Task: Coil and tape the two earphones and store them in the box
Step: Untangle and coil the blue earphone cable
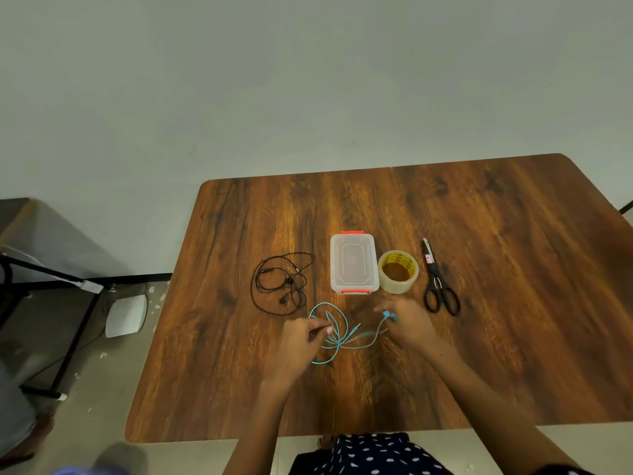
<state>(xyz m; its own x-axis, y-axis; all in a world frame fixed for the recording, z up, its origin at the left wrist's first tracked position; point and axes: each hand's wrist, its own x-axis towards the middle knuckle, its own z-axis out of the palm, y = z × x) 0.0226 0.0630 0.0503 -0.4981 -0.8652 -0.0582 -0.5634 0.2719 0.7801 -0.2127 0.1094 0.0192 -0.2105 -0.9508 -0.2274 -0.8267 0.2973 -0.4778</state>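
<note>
A blue earphone cable (337, 334) lies in loose loops near the middle of the wooden table (496, 303). My left hand (305, 332) pinches part of that cable at its left side. My right hand (406, 318) holds the blue earbuds (389, 316) at the cable's right end. A black earphone (279, 282) lies tangled on the table, left of the box. The clear plastic box (354, 264) with orange clips stands shut behind the blue cable. A roll of clear tape (398, 275) sits just right of the box.
Black scissors (438, 281) lie right of the tape, blades pointing away. A black metal frame (51, 279) and a white device (125, 315) stand on the floor to the left of the table. A wall runs behind the table.
</note>
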